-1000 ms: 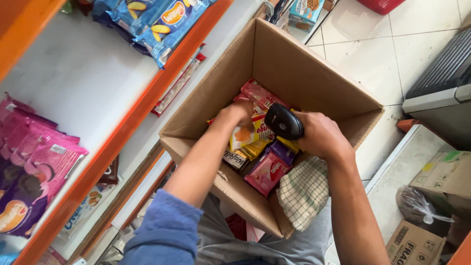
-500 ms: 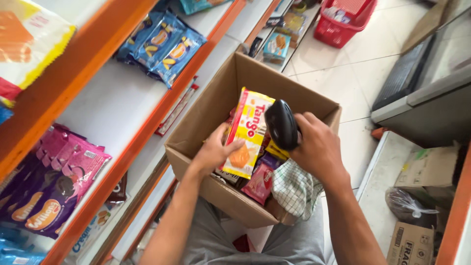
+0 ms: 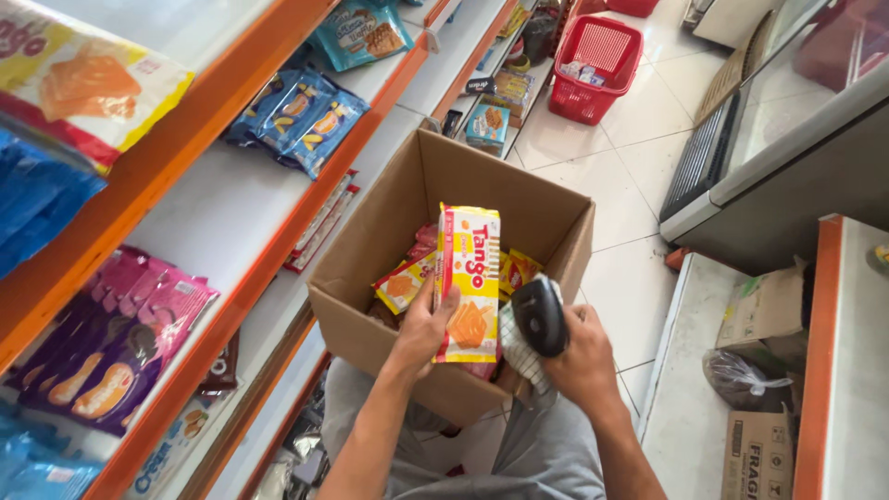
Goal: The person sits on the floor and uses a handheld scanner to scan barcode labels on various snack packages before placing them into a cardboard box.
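The yellow wafer packet [image 3: 469, 282] stands upright above the open cardboard box [image 3: 370, 241], its long axis running up and down in the view, printed face toward the camera. The left hand [image 3: 421, 329] grips it along its lower left edge, thumb on the front. Just beside it on the right, the right hand [image 3: 585, 356] clasps a black handheld barcode scanner [image 3: 540, 316], head tilted toward the packet. More snack packets [image 3: 404, 282] lie inside the box, which rests on the person's lap beside orange-edged shelves [image 3: 278, 199].
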